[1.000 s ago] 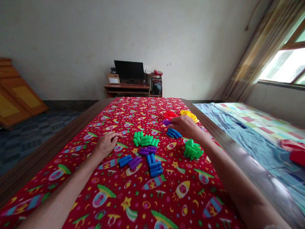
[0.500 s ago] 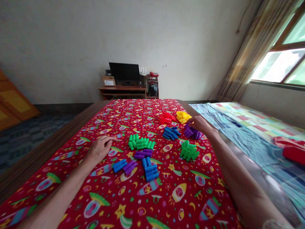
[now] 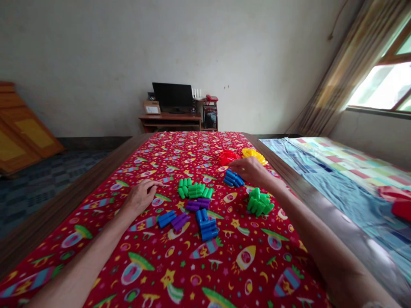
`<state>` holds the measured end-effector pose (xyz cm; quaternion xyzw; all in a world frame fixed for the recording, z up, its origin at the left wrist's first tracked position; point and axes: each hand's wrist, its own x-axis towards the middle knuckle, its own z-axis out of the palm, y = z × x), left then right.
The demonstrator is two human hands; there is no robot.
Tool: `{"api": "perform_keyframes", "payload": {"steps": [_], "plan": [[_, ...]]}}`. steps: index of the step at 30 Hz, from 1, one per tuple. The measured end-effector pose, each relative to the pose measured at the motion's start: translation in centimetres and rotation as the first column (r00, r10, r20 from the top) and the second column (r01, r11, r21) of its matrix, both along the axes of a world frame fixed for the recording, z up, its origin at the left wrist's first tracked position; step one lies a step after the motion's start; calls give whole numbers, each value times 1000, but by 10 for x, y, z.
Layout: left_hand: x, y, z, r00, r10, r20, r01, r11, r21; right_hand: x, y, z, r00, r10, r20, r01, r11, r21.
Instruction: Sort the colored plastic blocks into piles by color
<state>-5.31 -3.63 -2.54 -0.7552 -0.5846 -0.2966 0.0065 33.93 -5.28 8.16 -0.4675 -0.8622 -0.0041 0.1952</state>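
Observation:
My left hand [image 3: 141,197] rests on the red patterned cloth, left of a group of green plastic cylinders [image 3: 195,190]. It holds nothing, and its index finger is stretched out. My right hand [image 3: 250,169] is over the blue cylinder pile [image 3: 233,179], close to the red pile [image 3: 228,157] and the yellow pile [image 3: 255,155]. Its fingers are pinched together; what they hold, if anything, is hidden. Another green pile [image 3: 259,202] lies below the right wrist. Purple cylinders [image 3: 198,204] sit under the left green group, with blue rows [image 3: 207,226] and a purple pair [image 3: 180,221] nearer me.
The rocket-print tablecloth [image 3: 180,278] covers a dark wooden table [image 3: 105,164]. A desk [image 3: 173,122] with a monitor [image 3: 172,97] stands by the far wall. To the right is a bed [image 3: 308,167] with a checked sheet; an orange cabinet [image 3: 30,128] is at left.
My right hand has moved left from the purple pile to above the blue pile. The left hand stays in place on the cloth. The view has shifted slightly.

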Motion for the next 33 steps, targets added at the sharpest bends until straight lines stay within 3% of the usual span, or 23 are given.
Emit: {"api": "perform_keyframes", "payload": {"steps": [3,7,14,19,22,26,29,31,33], "plan": [[2,-1,1,1000,4,1,-4,1000,3,-51,-30,-13,958,277,78,-270,959,-87],[3,-2,3,1000,-5,6,5,1000,1,-85,-54,-35,897,345,278,-318,938,-139],[5,-3,4,1000,-16,19,15,1000,16,-78,-52,-51,886,344,311,-322,939,-120],[4,-4,5,1000,-22,22,22,1000,20,-78,-45,-49,900,334,279,-306,942,-140],[11,-9,14,998,-40,55,39,999,23,-75,-38,-43,936,297,186,-280,953,-114],[43,-27,46,978,-168,127,162,985,56,-71,-35,-36,950,311,18,-307,946,-102],[77,-45,65,923,-370,105,378,923,-68,-73,-40,-34,940,332,-80,-338,936,-96],[93,-54,69,901,-431,42,432,890,-143,-75,-43,-35,930,346,-127,-358,930,-88],[101,-58,66,912,-410,-25,401,900,-171,-76,-43,-33,927,352,-134,-364,928,-78]]}}
